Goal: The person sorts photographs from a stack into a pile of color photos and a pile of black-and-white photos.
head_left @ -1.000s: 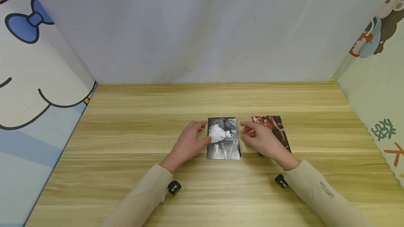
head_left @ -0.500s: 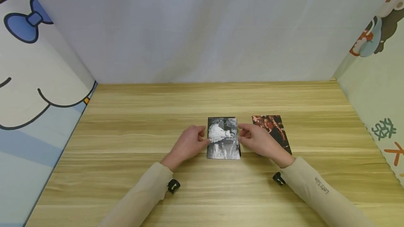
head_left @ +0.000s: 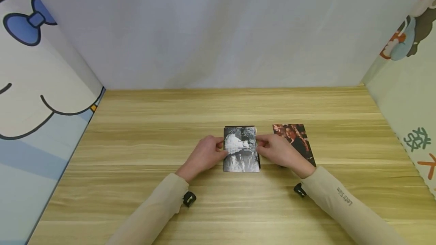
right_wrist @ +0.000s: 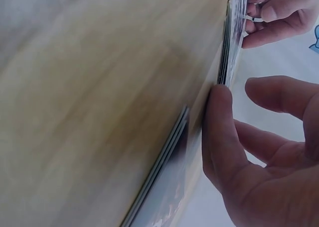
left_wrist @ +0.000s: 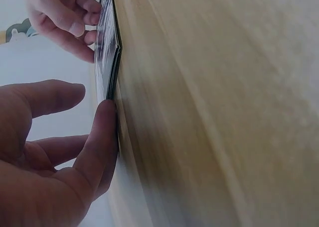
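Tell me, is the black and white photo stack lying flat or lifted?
Flat: the stack rests on the table, fingertips at its edges.

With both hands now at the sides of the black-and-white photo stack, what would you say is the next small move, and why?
Probably a gentle inward squeeze to square the black-and-white photo stack. The left hand and right hand touch its opposite long edges, and in the wrist views the stacked edges look slightly uneven while it lies on the wooden table. The colour photo stack lies apart, to the right.
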